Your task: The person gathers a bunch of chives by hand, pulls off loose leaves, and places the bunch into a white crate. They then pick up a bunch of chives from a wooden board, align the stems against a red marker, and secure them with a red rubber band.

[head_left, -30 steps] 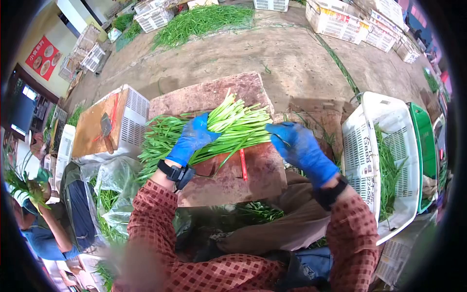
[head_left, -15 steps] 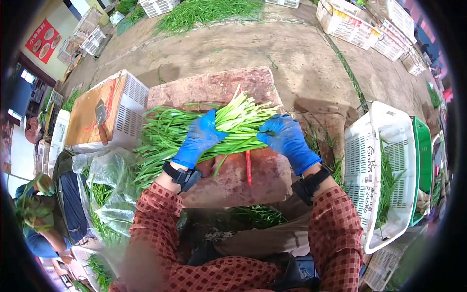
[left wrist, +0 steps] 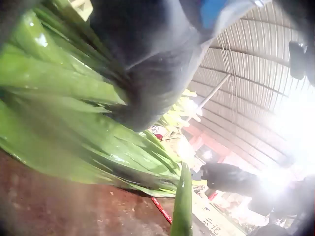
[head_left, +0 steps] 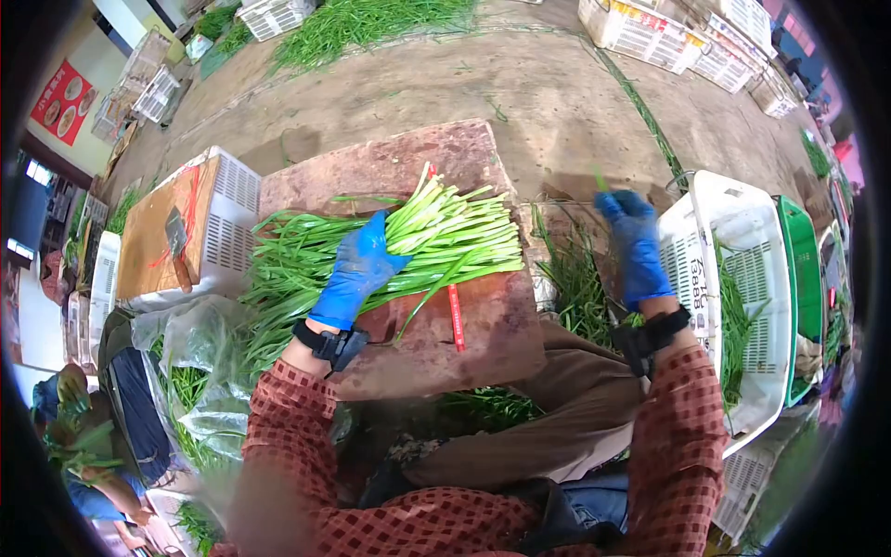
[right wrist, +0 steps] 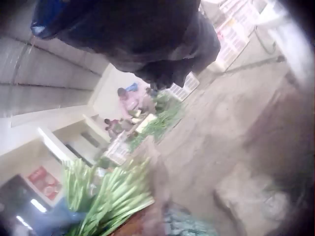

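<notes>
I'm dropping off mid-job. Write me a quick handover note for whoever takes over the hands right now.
Left hand: flat on the bundle of greens, pinning it to the red block.
Right hand: up beside the white crate, clear of the bundle; grip unclear, maybe pinching a stray leaf.
Done: stalks gathered, pale ends together.
Left: bundle not tied; red strip lies on the block beside it; loose greens lie by the crate.
</notes>
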`<state>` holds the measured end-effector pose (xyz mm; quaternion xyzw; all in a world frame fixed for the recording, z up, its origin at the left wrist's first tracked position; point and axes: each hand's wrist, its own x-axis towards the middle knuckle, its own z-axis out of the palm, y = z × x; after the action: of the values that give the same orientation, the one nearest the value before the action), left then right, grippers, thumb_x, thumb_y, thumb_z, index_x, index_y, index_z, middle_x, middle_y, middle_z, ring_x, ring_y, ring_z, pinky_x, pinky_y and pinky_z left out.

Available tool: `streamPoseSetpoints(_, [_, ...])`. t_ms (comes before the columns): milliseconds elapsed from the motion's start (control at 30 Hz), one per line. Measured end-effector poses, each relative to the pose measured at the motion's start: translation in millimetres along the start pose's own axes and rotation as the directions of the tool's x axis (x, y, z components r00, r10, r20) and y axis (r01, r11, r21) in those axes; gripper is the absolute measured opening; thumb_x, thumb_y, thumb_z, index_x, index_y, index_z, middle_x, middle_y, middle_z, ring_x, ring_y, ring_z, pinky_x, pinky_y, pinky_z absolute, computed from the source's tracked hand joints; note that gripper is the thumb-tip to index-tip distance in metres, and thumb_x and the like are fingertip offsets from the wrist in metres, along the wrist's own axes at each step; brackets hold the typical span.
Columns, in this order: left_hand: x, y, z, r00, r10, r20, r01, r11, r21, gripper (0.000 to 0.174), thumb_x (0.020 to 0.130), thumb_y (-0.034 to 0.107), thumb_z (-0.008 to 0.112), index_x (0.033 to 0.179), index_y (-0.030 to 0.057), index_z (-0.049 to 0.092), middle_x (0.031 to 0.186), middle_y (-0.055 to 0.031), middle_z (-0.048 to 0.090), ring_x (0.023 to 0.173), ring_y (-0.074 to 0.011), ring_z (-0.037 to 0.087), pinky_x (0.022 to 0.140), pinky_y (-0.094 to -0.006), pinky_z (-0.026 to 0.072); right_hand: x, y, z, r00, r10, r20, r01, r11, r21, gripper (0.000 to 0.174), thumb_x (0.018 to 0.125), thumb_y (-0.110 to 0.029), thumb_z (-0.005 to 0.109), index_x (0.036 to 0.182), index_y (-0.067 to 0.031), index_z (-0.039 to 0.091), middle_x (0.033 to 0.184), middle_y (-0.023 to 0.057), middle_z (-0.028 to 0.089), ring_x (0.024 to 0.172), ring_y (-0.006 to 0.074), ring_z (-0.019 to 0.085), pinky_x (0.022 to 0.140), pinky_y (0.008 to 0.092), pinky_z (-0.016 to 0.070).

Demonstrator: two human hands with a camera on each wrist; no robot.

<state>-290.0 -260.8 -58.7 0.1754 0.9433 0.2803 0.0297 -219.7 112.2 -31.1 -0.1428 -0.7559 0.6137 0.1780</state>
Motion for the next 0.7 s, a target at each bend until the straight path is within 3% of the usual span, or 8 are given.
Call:
streamPoseSetpoints(67, [-0.2,-4.9,2.8,0.999,0.032,-0.043,-0.032,0.999,0.002,0.065,0.064,0.028,0.077,0.118,0.0034,0.05,0.093,-0.0221,0.063,0.087,-0.0395,0.061,0.074,-0.0454,0.0492,5.3,7.6,-48.0,0.991,-0.092,0.095,0.131,0.587,-0.799,0.028,0.082,-0.029,0.065,0.088,-0.0026,0.065,0.083,0.0113,0.067,0.074,0.0227,0.063,0.063,0.0367,0.0483])
streamPoseSetpoints(100, [-0.2,-5.3,3.5,0.998,0.031,-0.053,-0.03,0.999,0.025,0.062,0.065,0.027,0.077,0.116,0.0033,0.05,0.092,-0.0219,0.064,0.086,-0.0395,0.061,0.073,-0.0449,0.0494,-1.9,15.9,-58.1,0.992,-0.093,0.089,0.127,0.589,-0.798,0.028,0.082,-0.029,0.065,0.088,-0.0026,0.065,0.083,0.0113,0.067,0.074,0.0227,0.063,0.063,0.0367,0.0483])
streamPoseSetpoints(167, [-0.3,-2.6,-3.9,0.997,0.063,-0.048,-0.061,0.997,0.041,0.061,0.066,0.027,0.077,0.116,0.0035,0.051,0.092,-0.0217,0.064,0.086,-0.0394,0.062,0.073,-0.0447,0.0495,-17.9,34.4,-70.6,0.954,-0.015,0.301,0.298,-0.083,-0.951,0.03,0.082,-0.034,0.062,0.087,-0.0052,0.065,0.082,0.0149,0.066,0.08,0.0274,0.065,0.067,0.0411,0.0498])
streamPoseSetpoints(200, [-0.6,-1.1,-8.3,0.996,0.085,-0.041,-0.083,0.995,0.054,0.06,0.067,0.027,0.076,0.115,0.0037,0.051,0.091,-0.0216,0.064,0.085,-0.0394,0.062,0.072,-0.0446,0.0497,-21.4,21.6,-61.7,0.956,-0.017,0.293,0.291,-0.083,-0.953,0.03,0.082,-0.034,0.062,0.087,-0.0052,0.065,0.082,0.0149,0.066,0.08,0.0274,0.065,0.067,0.0411,0.0498])
streamPoseSetpoints(267, [-2.8,10.0,-24.2,0.996,0.09,-0.025,-0.09,0.996,0.001,0.058,0.067,0.026,0.075,0.115,0.0051,0.051,0.091,-0.0211,0.064,0.085,-0.0393,0.062,0.071,-0.0446,0.0498,-35.9,-15.8,-24.2,0.948,0.07,0.31,0.223,0.549,-0.806,0.035,0.082,-0.038,0.061,0.092,-0.0053,0.065,0.088,0.0174,0.066,0.083,0.0263,0.066,0.072,0.0402,0.0503])
streamPoseSetpoints(333, [-7.9,33.0,-50.5,0.996,0.078,-0.051,-0.075,0.995,0.064,0.056,0.068,0.024,0.074,0.116,0.0073,0.05,0.089,-0.0206,0.064,0.084,-0.0396,0.062,0.07,-0.0453,0.0497,-32.1,22.0,-0.7,0.902,0.147,0.405,0.073,0.874,-0.48,0.043,0.085,-0.041,0.06,0.099,-0.0015,0.065,0.095,0.0184,0.066,0.086,0.028,0.065,0.075,0.0377,0.0502])
streamPoseSetpoints(500, [-5.1,77.4,-92.2,0.992,0.124,0.012,-0.122,0.953,0.277,0.055,0.068,0.017,0.073,0.117,0.0087,0.051,0.083,-0.0167,0.064,0.077,-0.0357,0.064,0.066,-0.0423,0.0501,-40.5,18.0,51.3,0.942,0.141,0.304,-0.192,0.971,0.146,0.027,0.089,-0.023,0.062,0.104,-0.0008,0.065,0.096,0.0068,0.068,0.086,0.0128,0.061,0.081,0.0259,0.0472])
streamPoseSetpoints(700, [-19.4,80.0,-49.1,0.869,0.489,0.079,-0.48,0.792,0.379,0.066,0.07,0.025,0.073,0.128,0.0056,0.048,0.083,-0.0139,0.064,0.073,-0.0315,0.063,0.063,-0.04,0.0494,-22.3,1.1,68.7,0.95,0.083,0.3,-0.179,0.934,0.309,0.017,0.089,-0.013,0.061,0.101,-0.0021,0.066,0.09,0.0006,0.067,0.085,0.008,0.057,0.08,0.0249,0.0468])
